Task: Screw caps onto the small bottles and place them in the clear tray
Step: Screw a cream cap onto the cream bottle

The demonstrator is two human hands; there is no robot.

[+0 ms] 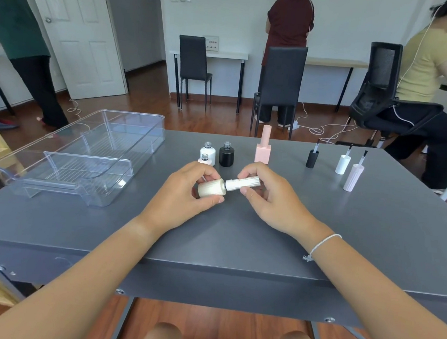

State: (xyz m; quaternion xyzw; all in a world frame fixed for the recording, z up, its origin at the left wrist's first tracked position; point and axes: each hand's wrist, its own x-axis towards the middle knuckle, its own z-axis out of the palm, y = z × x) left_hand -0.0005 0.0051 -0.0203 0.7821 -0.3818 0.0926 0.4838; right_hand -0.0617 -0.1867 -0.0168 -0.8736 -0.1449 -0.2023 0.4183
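My left hand [188, 190] grips a cream round bottle [211, 190] lying sideways above the grey table [346, 234]. My right hand [266, 193] pinches a white ribbed cap [242, 183] whose end meets the bottle's neck. Behind my hands stand an uncapped white bottle [208, 151], an uncapped black bottle [226, 154], a third uncapped bottle [205, 159] partly hidden by my left hand, and a capped pink square bottle [263, 145]. Loose brush caps stand upside down at the right: black [312, 157], white [343, 163] and pale pink ribbed [353, 176]. The clear tray [54, 173] sits at the left, with nothing in it.
Black chairs [278, 87] stand beyond the table's far edge. Three people are in the room, one standing at the left, one at the back desk, one seated at the right. Cables lie on the wooden floor.
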